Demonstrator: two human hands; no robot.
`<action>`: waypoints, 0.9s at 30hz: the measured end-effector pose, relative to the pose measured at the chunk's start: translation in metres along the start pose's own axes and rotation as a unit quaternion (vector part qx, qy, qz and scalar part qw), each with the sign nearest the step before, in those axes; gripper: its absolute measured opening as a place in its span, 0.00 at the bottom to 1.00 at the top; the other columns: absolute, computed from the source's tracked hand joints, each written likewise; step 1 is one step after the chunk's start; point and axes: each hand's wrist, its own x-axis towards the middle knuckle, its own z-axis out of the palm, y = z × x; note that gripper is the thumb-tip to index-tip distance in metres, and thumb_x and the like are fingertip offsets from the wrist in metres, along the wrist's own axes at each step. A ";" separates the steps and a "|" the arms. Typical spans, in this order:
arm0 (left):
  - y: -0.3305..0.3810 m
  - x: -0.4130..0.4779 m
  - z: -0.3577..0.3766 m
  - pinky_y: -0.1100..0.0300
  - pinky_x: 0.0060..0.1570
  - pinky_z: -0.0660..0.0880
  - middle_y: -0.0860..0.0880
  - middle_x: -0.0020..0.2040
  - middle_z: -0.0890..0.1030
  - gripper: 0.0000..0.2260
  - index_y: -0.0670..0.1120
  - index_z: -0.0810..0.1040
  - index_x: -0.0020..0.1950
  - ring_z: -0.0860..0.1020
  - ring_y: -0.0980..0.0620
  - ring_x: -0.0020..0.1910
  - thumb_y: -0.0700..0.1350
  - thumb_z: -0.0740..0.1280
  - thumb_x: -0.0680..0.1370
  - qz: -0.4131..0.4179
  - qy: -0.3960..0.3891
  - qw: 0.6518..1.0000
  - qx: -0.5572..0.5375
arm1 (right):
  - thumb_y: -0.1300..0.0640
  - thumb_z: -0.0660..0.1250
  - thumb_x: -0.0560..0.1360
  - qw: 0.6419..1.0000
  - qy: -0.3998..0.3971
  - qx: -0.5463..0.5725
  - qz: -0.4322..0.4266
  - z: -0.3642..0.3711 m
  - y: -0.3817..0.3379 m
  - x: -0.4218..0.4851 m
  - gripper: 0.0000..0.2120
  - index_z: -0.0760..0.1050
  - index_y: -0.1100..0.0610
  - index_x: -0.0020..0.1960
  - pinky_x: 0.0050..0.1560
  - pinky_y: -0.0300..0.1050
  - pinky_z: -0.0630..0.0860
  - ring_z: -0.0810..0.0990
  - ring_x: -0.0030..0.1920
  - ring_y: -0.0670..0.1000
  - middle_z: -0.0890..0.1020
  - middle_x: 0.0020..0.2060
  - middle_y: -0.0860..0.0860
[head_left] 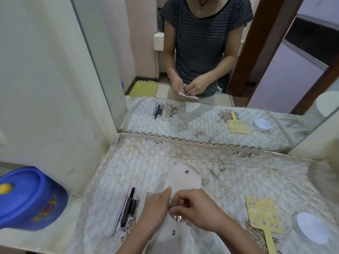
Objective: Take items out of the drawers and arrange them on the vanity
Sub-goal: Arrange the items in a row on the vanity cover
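A pale pink pouch (180,177) with metal snaps lies open on the quilted vanity cloth (238,180). My left hand (156,211) holds the pouch's left edge, thumb up. My right hand (198,208) pinches a small dark item at the pouch's middle, just above a round copper-coloured thing (177,217). Several cosmetic pencils (126,208) lie in a row on the left, with a comb (147,198) beside them, partly hidden by my left hand. On the right lie a yellow hand mirror (263,215) and a round white jar (311,227).
A large mirror (201,70) stands at the back of the vanity and reflects a person and the items. A blue plastic lidded tub (31,197) sits on the low ledge to the left. A white wall panel (45,88) borders the left side.
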 end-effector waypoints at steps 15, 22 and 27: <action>-0.008 -0.008 -0.008 0.63 0.40 0.68 0.57 0.25 0.80 0.30 0.53 0.79 0.22 0.77 0.59 0.34 0.53 0.52 0.81 -0.023 0.006 1.000 -0.018 | 0.65 0.70 0.70 0.876 0.082 0.450 0.154 -0.019 0.009 0.015 0.04 0.77 0.60 0.44 0.34 0.42 0.81 0.83 0.33 0.49 0.83 0.37 0.56; -0.017 -0.007 -0.004 0.64 0.46 0.70 0.48 0.44 0.85 0.28 0.46 0.82 0.40 0.80 0.54 0.45 0.61 0.48 0.78 -0.027 -0.008 0.999 -0.017 | 0.67 0.68 0.71 0.874 0.100 0.454 0.143 -0.012 0.007 0.025 0.03 0.77 0.63 0.45 0.30 0.39 0.79 0.84 0.32 0.50 0.84 0.32 0.54; -0.033 -0.017 -0.020 0.71 0.37 0.65 0.58 0.35 0.73 0.16 0.54 0.69 0.36 0.73 0.61 0.38 0.60 0.51 0.77 -0.061 0.034 0.993 -0.100 | 0.65 0.66 0.73 0.847 0.231 0.465 0.111 -0.061 0.015 0.034 0.04 0.74 0.59 0.41 0.31 0.39 0.78 0.83 0.28 0.45 0.84 0.26 0.49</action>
